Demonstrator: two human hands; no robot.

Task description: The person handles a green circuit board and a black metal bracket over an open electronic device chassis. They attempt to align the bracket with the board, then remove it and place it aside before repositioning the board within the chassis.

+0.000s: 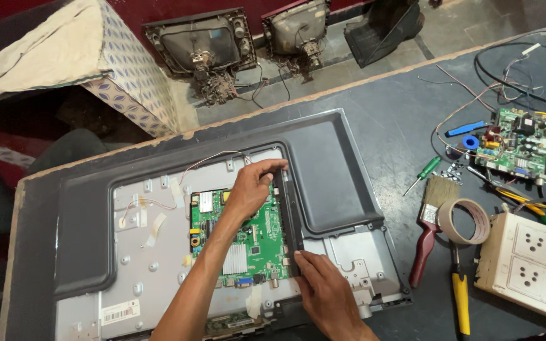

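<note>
Gripping both ends of a black side panel strip [289,221]: left hand [251,189] fingers closed at far end, right hand [323,287] pinching near end, beside green circuit board [248,237] in opened television [222,221] on bench [406,126].

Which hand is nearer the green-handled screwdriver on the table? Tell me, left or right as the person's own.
Right. The right hand rests at the lower end of the black side strip, below and left of the green-handled screwdriver. The left hand grips the strip's upper end, farther left.

Loose circuit board [518,149] upper right, amid wires; paintbrush [430,224] beside masking-tape roll [463,221], right centre; green screwdriver [423,174] just above; socket board [533,260] lower right; two tube chassis [202,47] along top.
</note>
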